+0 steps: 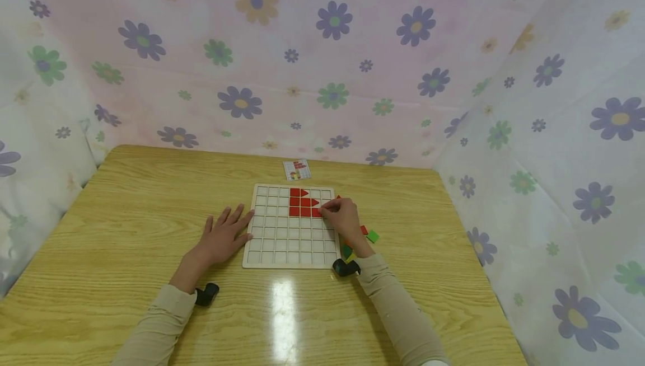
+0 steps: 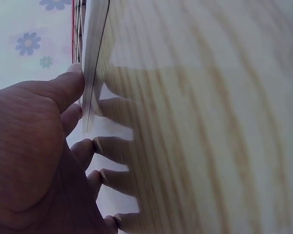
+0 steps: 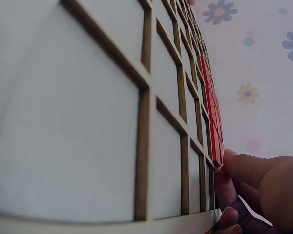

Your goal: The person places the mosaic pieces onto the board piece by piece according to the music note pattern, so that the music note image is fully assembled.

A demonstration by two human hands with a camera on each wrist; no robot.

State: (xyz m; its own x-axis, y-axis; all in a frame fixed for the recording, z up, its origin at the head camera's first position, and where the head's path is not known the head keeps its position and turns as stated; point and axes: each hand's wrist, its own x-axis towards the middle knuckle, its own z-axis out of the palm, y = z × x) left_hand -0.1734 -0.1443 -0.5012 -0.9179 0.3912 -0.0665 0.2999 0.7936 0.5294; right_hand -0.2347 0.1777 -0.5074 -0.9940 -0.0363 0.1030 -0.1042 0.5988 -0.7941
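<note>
Head camera's high, facing forward and down at the table (image 1: 151, 209); wrist cameras, low, close, share the board (image 1: 293, 236)!

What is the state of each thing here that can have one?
Board: flat, partly filled.
Red pieces on board: laid in three rows.
Left hand: fingers spread, touching board's edge.
Right hand: fingers curled, at nearest red row's right end.
Card: flat, picture up.
Loose pieces: unplaced, right of board.

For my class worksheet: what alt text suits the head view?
A right hand pinches a flat red tile on a pale wooden grid board, beside other red tiles, while the left hand touches the board's left edge. A small printed card lies beyond the board on the yellowish wood-grain table.
</note>
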